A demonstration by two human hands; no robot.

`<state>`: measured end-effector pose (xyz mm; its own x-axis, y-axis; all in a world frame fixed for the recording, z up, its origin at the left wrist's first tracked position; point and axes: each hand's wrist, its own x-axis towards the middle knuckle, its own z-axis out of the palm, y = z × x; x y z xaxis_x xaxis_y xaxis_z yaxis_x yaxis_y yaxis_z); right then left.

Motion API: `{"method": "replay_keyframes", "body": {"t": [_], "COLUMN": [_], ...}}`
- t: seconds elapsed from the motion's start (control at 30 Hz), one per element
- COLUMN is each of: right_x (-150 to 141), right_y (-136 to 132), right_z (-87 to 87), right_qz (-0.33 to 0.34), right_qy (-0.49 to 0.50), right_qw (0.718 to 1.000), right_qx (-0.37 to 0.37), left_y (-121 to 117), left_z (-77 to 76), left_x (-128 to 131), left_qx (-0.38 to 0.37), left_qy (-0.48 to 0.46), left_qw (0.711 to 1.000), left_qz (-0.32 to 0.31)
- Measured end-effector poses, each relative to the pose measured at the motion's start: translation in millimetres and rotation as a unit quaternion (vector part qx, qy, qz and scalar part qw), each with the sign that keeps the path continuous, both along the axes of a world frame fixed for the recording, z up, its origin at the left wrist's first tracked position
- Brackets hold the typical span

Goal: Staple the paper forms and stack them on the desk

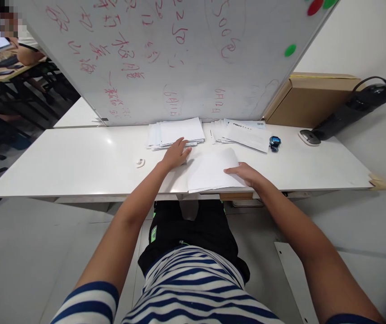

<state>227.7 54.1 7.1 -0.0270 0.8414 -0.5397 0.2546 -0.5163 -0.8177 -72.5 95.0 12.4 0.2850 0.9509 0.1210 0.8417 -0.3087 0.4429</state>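
Since the sheets at the front of the desk look light and limp, the right hand aptly pinches their side edge, while the left hand spreads open at a paper stack.
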Motion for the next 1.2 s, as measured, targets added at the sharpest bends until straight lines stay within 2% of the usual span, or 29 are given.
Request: {"method": "replay_keyframes", "body": {"t": [0.13,0.23,0.4,0.57,0.73,0.9,1.0,1.07,1.2], "right_x": [7,13,1,-18,-16,-13,-16,-16,4], "right_y": [-2,-2,4,10,11,13,12,10,12], "right_z": [4.5,3.8,-2.2,-0.8,-3.3,-6.3,-7.0,-6.4,3.0], "right_qz": [-0.021,-0.042,-0.009,0.023,0.015,0.013,0.014,0.017,0.013], "right_qy": [0.001,-0.003,0.004,-0.007,-0.012,-0.022,-0.027,-0.031,-0.037], "right_qw": [1.0,0.999,1.0,1.0,1.0,1.0,0.999,0.999,0.999], "right_qx": [0.013,0.022,0.013,-0.002,-0.008,-0.01,-0.013,-0.015,0.012], "left_y": [5,8,13,17,16,14,11,6,-20], "left_z": [-5.2,-8.9,-12.7,-16.5,-21.7,-27.1,-22.8,-14.1,6.8], "left_x": [1,-1,-4,-2,5,14,19,21,18], "left_qx": [-0.013,-0.013,0.011,0.019,0.052,0.076,0.085,0.101,0.135], "left_qy": [-0.032,-0.058,-0.067,-0.035,0.012,0.037,0.033,0.014,-0.036], "left_qw": [0.999,0.998,0.998,0.999,0.997,0.996,0.996,0.995,0.989], "left_qz": [0.026,0.023,0.013,0.018,0.049,0.008,0.012,0.022,0.042]}}
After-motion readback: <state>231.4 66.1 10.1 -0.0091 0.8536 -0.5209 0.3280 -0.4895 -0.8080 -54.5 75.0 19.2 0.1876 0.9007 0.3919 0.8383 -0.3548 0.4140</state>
